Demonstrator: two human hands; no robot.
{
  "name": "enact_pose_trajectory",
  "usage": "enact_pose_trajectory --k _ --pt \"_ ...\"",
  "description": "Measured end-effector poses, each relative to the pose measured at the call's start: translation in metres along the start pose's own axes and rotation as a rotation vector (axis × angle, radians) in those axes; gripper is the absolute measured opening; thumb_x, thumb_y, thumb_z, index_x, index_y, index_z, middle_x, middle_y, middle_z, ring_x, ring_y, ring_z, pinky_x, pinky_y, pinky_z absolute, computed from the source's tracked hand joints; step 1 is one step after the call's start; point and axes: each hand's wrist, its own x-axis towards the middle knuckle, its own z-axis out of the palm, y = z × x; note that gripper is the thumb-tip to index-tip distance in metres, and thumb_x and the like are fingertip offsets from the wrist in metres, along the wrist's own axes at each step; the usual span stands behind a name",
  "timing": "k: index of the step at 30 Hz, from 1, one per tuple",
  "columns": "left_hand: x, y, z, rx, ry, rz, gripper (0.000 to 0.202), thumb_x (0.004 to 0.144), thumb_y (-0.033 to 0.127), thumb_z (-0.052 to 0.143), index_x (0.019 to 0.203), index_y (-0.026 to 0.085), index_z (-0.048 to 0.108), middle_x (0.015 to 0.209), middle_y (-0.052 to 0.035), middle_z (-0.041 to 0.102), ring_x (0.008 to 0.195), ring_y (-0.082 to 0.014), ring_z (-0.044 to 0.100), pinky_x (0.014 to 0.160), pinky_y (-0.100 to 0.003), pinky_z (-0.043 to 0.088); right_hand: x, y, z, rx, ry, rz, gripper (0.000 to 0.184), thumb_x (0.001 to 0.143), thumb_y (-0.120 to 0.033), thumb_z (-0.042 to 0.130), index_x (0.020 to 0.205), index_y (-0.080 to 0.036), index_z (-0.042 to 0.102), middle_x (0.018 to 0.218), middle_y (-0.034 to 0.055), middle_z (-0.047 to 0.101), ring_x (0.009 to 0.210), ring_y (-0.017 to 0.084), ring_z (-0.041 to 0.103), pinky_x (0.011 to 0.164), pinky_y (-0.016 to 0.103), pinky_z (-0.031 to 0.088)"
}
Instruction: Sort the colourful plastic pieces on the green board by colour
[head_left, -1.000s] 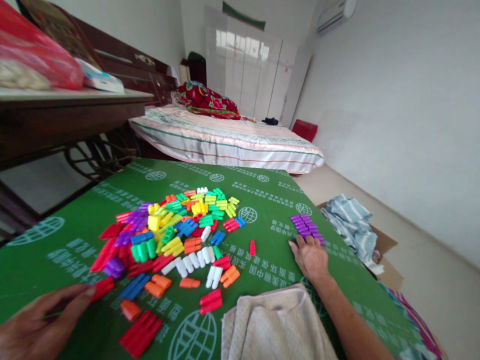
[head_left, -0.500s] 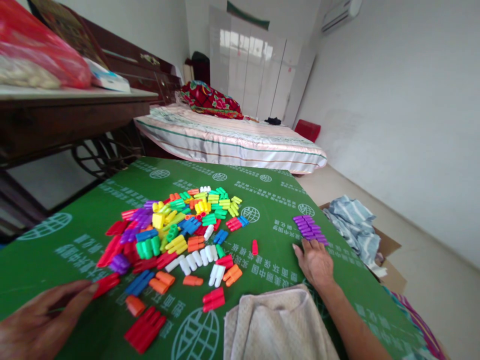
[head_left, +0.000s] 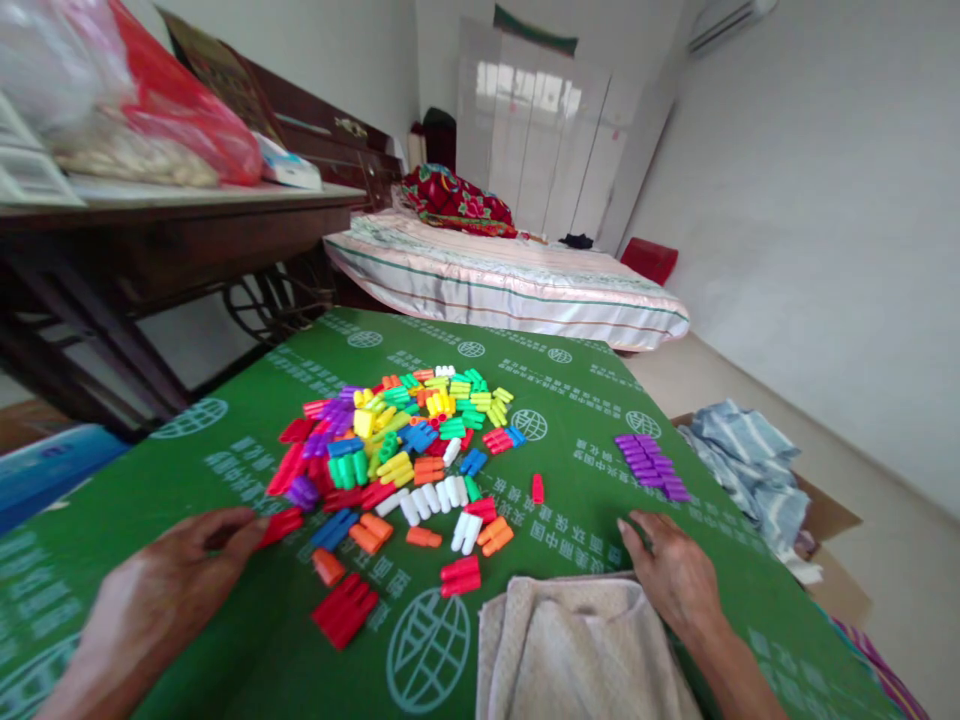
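My left hand [head_left: 187, 565] pinches a red plastic building piece [head_left: 280, 527] between thumb and fingers at the near left edge of the pile. The pile [head_left: 397, 435] mixes tube-shaped pieces in red, purple, yellow, green, blue, orange and white. Close by lie a blue piece [head_left: 334, 530], an orange piece [head_left: 328, 567] and a wide red piece [head_left: 345, 610]. My right hand [head_left: 671, 568] rests on the green board with thumb and fingers apart, holding nothing. Beyond its fingertips several purple pieces [head_left: 651, 467] lie lined up in a row. A small red piece [head_left: 538, 488] lies alone between pile and row.
The green printed board [head_left: 570, 540] serves as the work surface. A folded beige cloth [head_left: 577, 640] lies at its near edge. To the right stands a cardboard box [head_left: 832, 500] with striped cloth. A bed [head_left: 510, 275] is behind; a dark table [head_left: 187, 215] with bags stands left.
My right hand has drawn back from the purple row toward the beige cloth. My left hand still holds the red piece. The whole view has shifted, so the scene sits further right.
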Motion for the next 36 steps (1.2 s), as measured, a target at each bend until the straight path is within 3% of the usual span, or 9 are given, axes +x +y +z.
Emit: enact_pose_trajectory --k 2,5,12,19,23,30,36 --pt "-0.012 0.014 -0.010 0.030 -0.074 0.009 0.030 0.076 0.040 0.049 0.092 0.021 0.067 0.093 -0.0007 0.069 0.082 -0.0172 0.062 0.070 -0.021 0.043 -0.006 -0.004 -0.002 0.053 0.040 -0.052 0.043 0.090 -0.045 0.036 0.096 -0.018 0.069 0.096 0.0070 0.071 0.078 0.019 0.068 0.067 0.030 0.053" --pt "-0.025 0.026 -0.014 0.043 -0.066 0.092 0.031 0.080 0.036 0.043 0.089 0.017 0.066 0.092 -0.0043 0.068 0.081 -0.0172 0.062 0.070 -0.022 0.042 -0.016 -0.014 -0.004 0.118 0.095 -0.158 0.046 0.089 -0.051 0.035 0.090 -0.021 0.069 0.091 0.0042 0.072 0.072 0.018 0.069 0.060 0.028 0.055" --pt "-0.028 0.020 -0.004 0.097 -0.048 0.092 0.026 0.080 0.034 0.043 0.082 0.019 0.065 0.084 -0.0044 0.066 0.073 -0.0165 0.061 0.062 -0.023 0.041 -0.033 -0.047 0.002 0.222 0.243 -0.452 0.047 0.092 -0.046 0.033 0.081 -0.020 0.071 0.082 0.0044 0.073 0.067 0.016 0.070 0.061 0.024 0.056" --pt "-0.019 0.029 -0.002 0.145 -0.054 0.129 0.029 0.083 0.035 0.042 0.096 0.020 0.064 0.096 -0.0050 0.067 0.084 -0.0174 0.062 0.068 -0.023 0.043 -0.037 -0.046 0.023 0.159 0.241 -0.697 0.033 0.092 -0.036 0.040 0.089 -0.019 0.068 0.085 0.0044 0.072 0.072 0.014 0.069 0.062 0.020 0.054" --pt "-0.015 0.044 0.001 0.251 -0.091 0.151 0.034 0.082 0.041 0.043 0.105 0.022 0.061 0.101 -0.0065 0.068 0.090 -0.0224 0.062 0.068 -0.028 0.044 -0.039 -0.050 0.028 0.164 0.306 -0.664 0.032 0.091 -0.036 0.041 0.086 -0.018 0.067 0.081 0.0057 0.071 0.071 0.017 0.067 0.066 0.024 0.051" --pt "-0.006 0.057 0.004 0.297 -0.130 0.110 0.035 0.078 0.032 0.042 0.107 0.023 0.060 0.096 -0.0093 0.069 0.087 -0.0260 0.064 0.067 -0.030 0.046 -0.045 -0.065 0.028 0.255 0.213 -0.465 0.026 0.092 -0.030 0.041 0.087 -0.020 0.065 0.081 0.0053 0.068 0.076 0.018 0.062 0.074 0.030 0.047" --pt "0.006 0.056 -0.010 0.273 -0.172 0.048 0.045 0.084 0.036 0.034 0.119 0.019 0.056 0.104 -0.0126 0.067 0.090 -0.0296 0.064 0.067 -0.032 0.045 -0.039 -0.075 0.020 0.316 0.137 -0.352 0.022 0.089 -0.020 0.045 0.081 -0.019 0.065 0.074 0.0037 0.065 0.074 0.016 0.060 0.072 0.028 0.047"
